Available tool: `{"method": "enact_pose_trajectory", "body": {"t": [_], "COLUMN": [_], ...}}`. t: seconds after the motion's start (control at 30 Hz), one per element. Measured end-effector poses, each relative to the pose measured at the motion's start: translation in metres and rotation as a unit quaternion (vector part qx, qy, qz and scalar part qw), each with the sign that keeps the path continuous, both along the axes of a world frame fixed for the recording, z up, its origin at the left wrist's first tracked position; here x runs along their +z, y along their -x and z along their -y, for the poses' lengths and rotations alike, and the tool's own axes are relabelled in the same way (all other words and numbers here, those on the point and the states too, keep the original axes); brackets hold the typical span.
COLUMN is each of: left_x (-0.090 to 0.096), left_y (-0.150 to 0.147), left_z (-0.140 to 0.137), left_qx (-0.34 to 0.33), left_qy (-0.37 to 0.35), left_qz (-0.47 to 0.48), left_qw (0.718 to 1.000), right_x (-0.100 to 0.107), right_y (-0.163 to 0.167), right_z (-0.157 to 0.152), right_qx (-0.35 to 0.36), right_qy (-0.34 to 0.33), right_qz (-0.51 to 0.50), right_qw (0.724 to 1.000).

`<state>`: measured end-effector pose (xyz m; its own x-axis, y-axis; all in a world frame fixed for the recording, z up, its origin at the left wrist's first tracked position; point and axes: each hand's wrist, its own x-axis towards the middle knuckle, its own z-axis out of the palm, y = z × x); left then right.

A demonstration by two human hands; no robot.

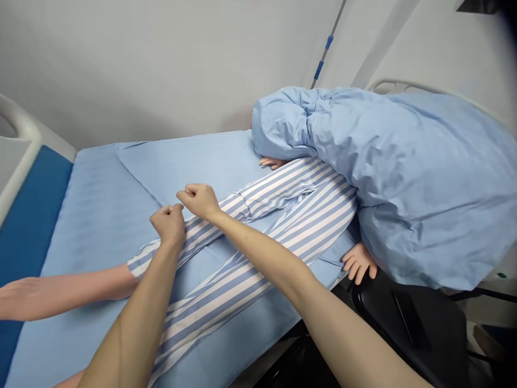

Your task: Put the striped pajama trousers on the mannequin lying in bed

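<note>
While the left hand (pixel 168 225) is folded into a fist over the far leg (pixel 278 183) of what looks like a manikin (pixel 335 207), the right hand (pixel 197 200) makes a matching fist just beside it, slightly higher in the view. Nothing pokes out of either; what the palms might enclose is hidden. Whether the fists touch each other or press on the striped cloth cannot be told, since hands and wrists cover that spot.

That leg lies on the bed (pixel 97 183), slanting across it, its bare shin (pixel 86 285) coming out of the trouser end toward the left. The near leg (pixel 230 291) runs below it in the view, crossed by the right forearm (pixel 270 248). A blue quilt (pixel 428 188) covers the upper body, with the near manikin hand (pixel 359 262) and the far manikin hand (pixel 272 161) showing from under its edge.

To work well here, the person would do best to hold the fists compact but not clenched, wrists loose and both at one level, so that any contact lands evenly. Soft, fleshy parts of the leg seem the better place to bear on than the knee or the shin. The right elbow is best lifted a little, lest the forearm drag on the near leg and shift it.
</note>
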<state>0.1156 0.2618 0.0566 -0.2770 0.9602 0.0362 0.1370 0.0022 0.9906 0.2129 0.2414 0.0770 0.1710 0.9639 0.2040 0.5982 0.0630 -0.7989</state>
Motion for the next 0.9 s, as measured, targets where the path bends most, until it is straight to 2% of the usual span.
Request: {"method": "enact_pose_trajectory", "body": {"t": [0.1, 0.2, 0.27, 0.37, 0.43, 0.53, 0.6, 0.67, 0.8, 0.9], "left_x": [0.000, 0.005, 0.004, 0.000, 0.005, 0.020, 0.025, 0.022, 0.010, 0.013], "left_y": [-0.006, -0.012, -0.014, -0.016, -0.019, -0.032, -0.043, -0.052, -0.063, -0.080], "left_z": [0.001, 0.000, 0.000, -0.001, -0.003, -0.006, -0.003, 0.001, 0.006, 0.003], "left_qx": [0.047, -0.001, -0.031, -0.081, -0.090, -0.062, -0.080, -0.114, -0.143, -0.174], "left_qy": [0.033, -0.043, -0.060, 0.037, 0.079, 0.058, 0.042, 0.043, 0.036, -0.011], "left_qz": [0.051, 0.035, 0.008, -0.021, -0.004, 0.059, 0.076, 0.039, -0.104, -0.105], "left_qw": [0.997, 0.998, 0.998, 0.996, 0.993, 0.995, 0.993, 0.992, 0.984, 0.979], "right_x": [-0.006, -0.007, -0.002, 0.003, -0.003, -0.017, -0.019, -0.013, 0.001, -0.005], "right_y": [-0.012, -0.017, -0.023, -0.041, -0.056, -0.072, -0.079, -0.086, -0.110, -0.124], "right_z": [0.003, 0.005, 0.005, 0.005, 0.008, 0.013, 0.012, 0.009, 0.008, 0.014], "right_qx": [-0.015, -0.002, 0.015, 0.003, -0.031, -0.085, -0.116, -0.142, -0.150, -0.124], "right_qy": [0.031, 0.048, 0.040, 0.038, 0.048, 0.039, 0.021, 0.000, -0.047, -0.025], "right_qz": [0.014, 0.048, 0.085, 0.148, 0.175, 0.178, 0.148, 0.111, 0.082, 0.077], "right_qw": [0.999, 0.998, 0.995, 0.988, 0.983, 0.980, 0.982, 0.984, 0.984, 0.989]}}
